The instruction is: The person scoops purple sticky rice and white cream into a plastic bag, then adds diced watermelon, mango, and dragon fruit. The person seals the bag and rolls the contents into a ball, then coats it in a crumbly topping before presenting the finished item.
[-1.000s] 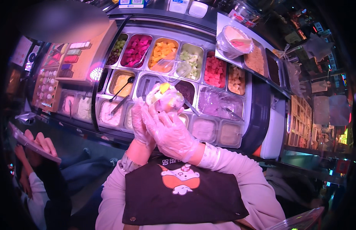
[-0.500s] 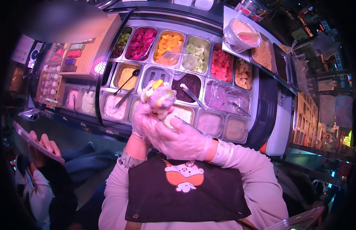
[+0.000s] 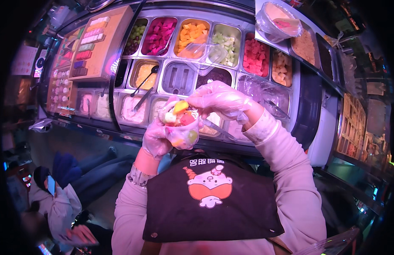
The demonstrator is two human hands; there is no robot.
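My left hand (image 3: 158, 138), in a clear plastic glove, is closed around a rounded dessert (image 3: 183, 135). Its thin translucent skin lets coloured fruit show through. Yellow and red fruit pieces and white cream stick out of its open top. My right hand (image 3: 222, 98), gloved too, reaches over from the right with fingers pinched together at the dessert's upper right edge; what lies between the fingertips is hidden. Below that hand, a flat spatula (image 3: 220, 128) slants over the near trays. Behind the hands, a tray of dark filling (image 3: 214, 77) is partly covered by the right hand.
Beyond are metal trays of dragon fruit (image 3: 160, 36), mango (image 3: 192, 36), green cubes (image 3: 224, 44) and watermelon (image 3: 255, 55). A clear lid (image 3: 207, 55) lies across some. A film-covered bowl (image 3: 277, 21) stands at upper right. People, one holding a phone (image 3: 51, 185), are at lower left.
My right hand has left the dessert's lower side and risen to its upper edge. The dessert has come slightly nearer and tilted, showing more of its filling.
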